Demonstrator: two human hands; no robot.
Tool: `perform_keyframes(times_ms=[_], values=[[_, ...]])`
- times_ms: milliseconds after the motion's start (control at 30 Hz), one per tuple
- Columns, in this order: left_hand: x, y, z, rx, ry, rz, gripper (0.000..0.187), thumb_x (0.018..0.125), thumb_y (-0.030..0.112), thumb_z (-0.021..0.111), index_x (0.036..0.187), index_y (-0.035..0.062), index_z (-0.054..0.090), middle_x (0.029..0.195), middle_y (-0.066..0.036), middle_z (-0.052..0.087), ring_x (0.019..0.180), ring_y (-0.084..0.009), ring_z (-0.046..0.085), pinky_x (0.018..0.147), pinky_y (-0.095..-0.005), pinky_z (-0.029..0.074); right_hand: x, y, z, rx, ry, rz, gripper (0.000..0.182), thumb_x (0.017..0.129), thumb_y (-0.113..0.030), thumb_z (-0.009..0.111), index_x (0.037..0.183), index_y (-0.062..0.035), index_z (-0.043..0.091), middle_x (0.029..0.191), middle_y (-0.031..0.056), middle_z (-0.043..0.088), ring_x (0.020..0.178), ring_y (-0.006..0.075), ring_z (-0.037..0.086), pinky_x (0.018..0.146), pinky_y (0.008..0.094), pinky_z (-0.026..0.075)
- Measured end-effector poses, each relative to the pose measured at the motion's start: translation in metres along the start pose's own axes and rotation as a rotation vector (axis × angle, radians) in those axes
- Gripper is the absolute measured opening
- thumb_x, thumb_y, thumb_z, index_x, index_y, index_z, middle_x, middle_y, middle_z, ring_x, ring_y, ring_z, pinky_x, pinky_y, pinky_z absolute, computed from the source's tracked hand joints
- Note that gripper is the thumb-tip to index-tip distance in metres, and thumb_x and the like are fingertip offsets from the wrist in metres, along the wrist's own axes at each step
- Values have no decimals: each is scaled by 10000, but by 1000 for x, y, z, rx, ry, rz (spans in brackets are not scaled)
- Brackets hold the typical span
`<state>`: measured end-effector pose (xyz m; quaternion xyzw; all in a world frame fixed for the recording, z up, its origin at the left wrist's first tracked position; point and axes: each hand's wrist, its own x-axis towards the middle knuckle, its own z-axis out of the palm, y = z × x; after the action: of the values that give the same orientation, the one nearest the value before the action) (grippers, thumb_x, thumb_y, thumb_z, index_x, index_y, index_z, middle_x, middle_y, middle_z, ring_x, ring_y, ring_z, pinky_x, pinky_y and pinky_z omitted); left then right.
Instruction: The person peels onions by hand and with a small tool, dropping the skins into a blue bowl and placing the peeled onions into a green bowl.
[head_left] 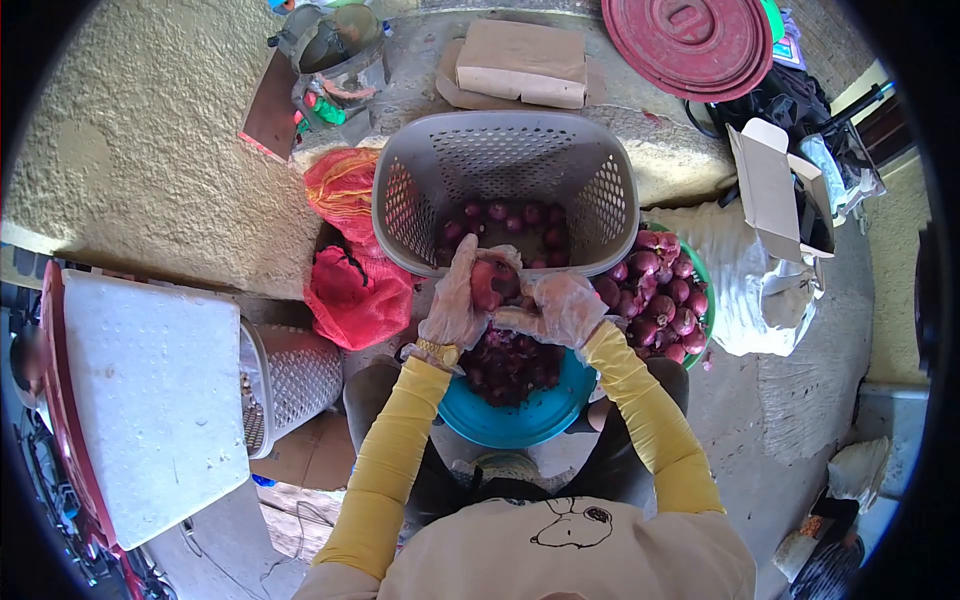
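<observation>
My left hand (pixel 462 300), in a clear plastic glove, is closed round a red onion (pixel 490 284). My right hand (pixel 560 307), gloved the same way, has its fingers bent at the onion's right side; what they pinch, if anything, is too small to tell. Both hands are over the near rim of a grey perforated basket (pixel 505 128), which has several onions (pixel 515 220) at its bottom. Below my hands a blue basin (pixel 510 428) holds dark red onion skins (pixel 508 370). To the right, a green-rimmed basin (pixel 709 300) is heaped with red onions (pixel 665 300).
A red mesh sack (pixel 360 290) lies left of the basket. Farther left are a second perforated basket (pixel 300 380) and a white board (pixel 155 400). Cardboard (pixel 522 62) and a red lid (pixel 690 40) lie beyond. At right are a white sack (pixel 745 290) and an open box (pixel 775 190).
</observation>
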<state>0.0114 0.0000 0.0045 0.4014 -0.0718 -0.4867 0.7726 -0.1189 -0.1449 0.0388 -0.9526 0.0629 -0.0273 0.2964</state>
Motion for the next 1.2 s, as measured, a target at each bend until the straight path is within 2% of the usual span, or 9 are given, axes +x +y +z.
perform_keyframes(times_ms=[200, 333, 500, 533, 633, 767, 967, 1033, 1200], values=[[8, 10, -12, -467, -115, -85, 533, 1104, 453, 473, 1177, -48, 639, 1130, -183, 660, 1131, -390, 640, 1011, -534, 544, -4, 1, 15, -192, -235, -117, 759, 846, -805, 639, 779, -54, 729, 642, 170, 639, 679, 395, 676, 657, 475, 533], [2, 13, -11, -460, 29, -79, 533, 1100, 454, 479, 1209, -46, 625, 1151, -188, 660, 1163, -404, 636, 1024, -535, 542, -3, 2, 15, -120, -288, -76, 745, 802, -798, 690, 873, -60, 752, 679, 178, 659, 699, 392, 688, 660, 481, 536], [2, 13, -8, -468, -16, -128, 556, 1095, 477, 484, 1255, -38, 622, 1205, -200, 665, 1185, -393, 639, 1032, -555, 546, 0, -4, 4, 67, 166, -74, 701, 763, -750, 758, 942, -74, 723, 784, 163, 716, 786, 399, 708, 718, 483, 559], [2, 15, -6, -468, -16, -126, 556, 1095, 477, 484, 1255, -38, 622, 1205, -200, 665, 1185, -393, 639, 1032, -555, 546, 0, -3, -1, -30, 67, 92, 703, 729, -735, 799, 952, -73, 714, 811, 163, 723, 792, 396, 710, 716, 484, 558], [-1, 14, -1, -341, -56, -163, 582, 1094, 485, 486, 1277, -50, 623, 1216, -202, 669, 1183, -364, 645, 1039, -565, 546, -1, -1, 1, 20, 279, 29, 685, 715, -736, 807, 915, -88, 708, 808, 163, 723, 790, 388, 711, 711, 486, 555], [4, 2, -4, -343, -28, -131, 588, 1102, 472, 479, 1285, -68, 622, 1210, -208, 679, 1176, -343, 652, 1036, -552, 552, 0, 7, 9, -126, 242, 38, 670, 672, -680, 874, 953, -87, 738, 781, 130, 720, 749, 379, 710, 682, 449, 568], [4, -3, -7, -452, 2, -185, 571, 1099, 444, 501, 1283, -86, 609, 1218, -208, 674, 1185, -346, 648, 1054, -535, 542, 0, 10, 14, -94, 294, -40, 574, 832, -659, 756, 994, -108, 739, 757, 113, 710, 744, 377, 699, 690, 489, 543], [4, -5, -7, -521, 53, -206, 561, 1097, 434, 511, 1282, -88, 603, 1227, -208, 670, 1192, -350, 645, 1061, -534, 537, 1, 8, 12, -70, 182, 4, 537, 885, -639, 711, 983, -112, 740, 774, 132, 711, 735, 387, 693, 681, 490, 539], [1, -1, 0, -618, 84, -226, 517, 1092, 416, 519, 1263, -69, 576, 1251, -207, 656, 1218, -393, 623, 1089, -541, 505, -2, 7, 12, -34, 99, -105, 516, 887, -652, 702, 992, -150, 755, 778, 131, 708, 748, 396, 690, 671, 497, 540]])
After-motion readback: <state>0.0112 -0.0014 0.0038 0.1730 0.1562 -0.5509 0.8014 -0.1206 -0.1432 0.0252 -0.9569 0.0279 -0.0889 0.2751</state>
